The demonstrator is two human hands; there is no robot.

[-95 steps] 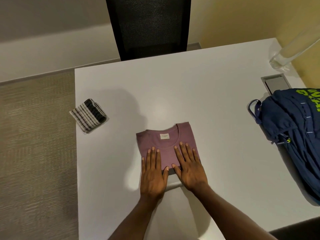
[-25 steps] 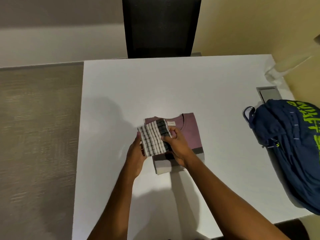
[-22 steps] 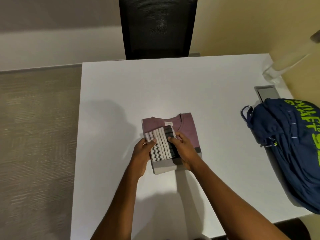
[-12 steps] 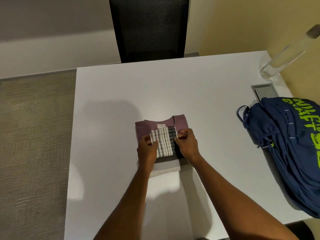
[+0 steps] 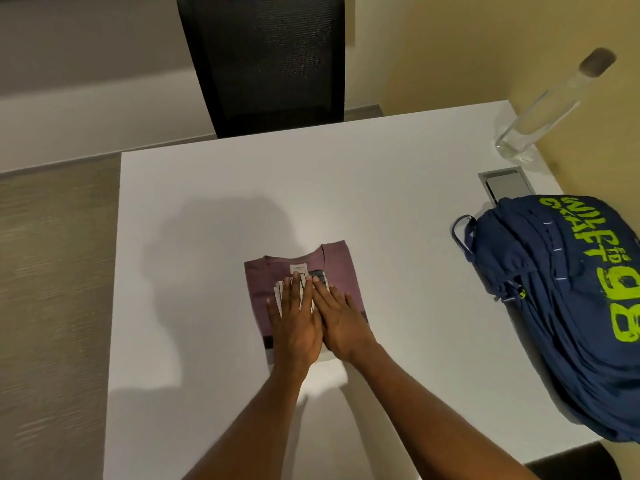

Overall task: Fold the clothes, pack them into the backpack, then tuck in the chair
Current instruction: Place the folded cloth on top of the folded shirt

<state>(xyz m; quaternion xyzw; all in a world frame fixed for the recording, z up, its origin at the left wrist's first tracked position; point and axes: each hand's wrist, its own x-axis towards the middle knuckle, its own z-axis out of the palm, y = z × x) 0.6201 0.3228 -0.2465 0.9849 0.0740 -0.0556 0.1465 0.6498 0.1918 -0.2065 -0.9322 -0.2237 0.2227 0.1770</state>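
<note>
Now left grip (image 5: 294,323) and right grip (image 5: 341,323) lie flat, released, pressing the striped cloth (image 5: 279,292) beneath them onto the purple shirt (image 5: 261,289); best to press evenly, squaring the stack.

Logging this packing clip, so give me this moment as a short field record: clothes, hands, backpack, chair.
shirt: purple, folded, on the table
striped cloth: folded, atop the shirt
left hand: flat, pressing the striped cloth
right hand: flat, pressing it beside the left hand
backpack: blue, on the table, right of the clothes, untouched
chair: black, at the table's far edge
bottle: clear, far right corner
</note>
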